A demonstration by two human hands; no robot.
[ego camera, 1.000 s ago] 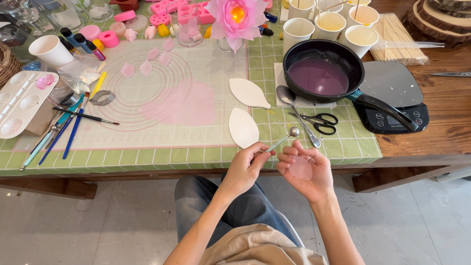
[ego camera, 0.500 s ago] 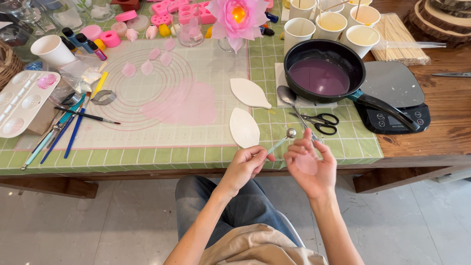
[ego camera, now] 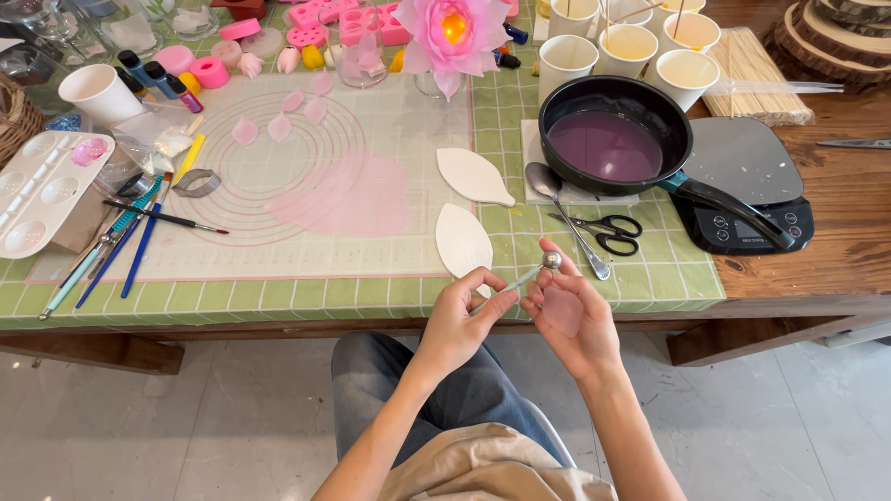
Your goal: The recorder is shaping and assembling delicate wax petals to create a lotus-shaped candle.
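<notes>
Green checked cloth (ego camera: 278, 297) covers my table. At its near edge my left hand (ego camera: 459, 320) pinches the handle of a ball-tipped tool (ego camera: 536, 270), and my right hand (ego camera: 571, 311) lies open, a thin pink petal (ego camera: 561, 311) resting in its palm under the ball.

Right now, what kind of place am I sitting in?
Probably a craft worktable for making wax or clay flowers: a pan of purple liquid beside a scale, a paint palette with brushes, and a finished pink flower.

Ball tool's (ego camera: 529, 274) handle end hidden inside left-hand fingers (ego camera: 483, 289).
</notes>
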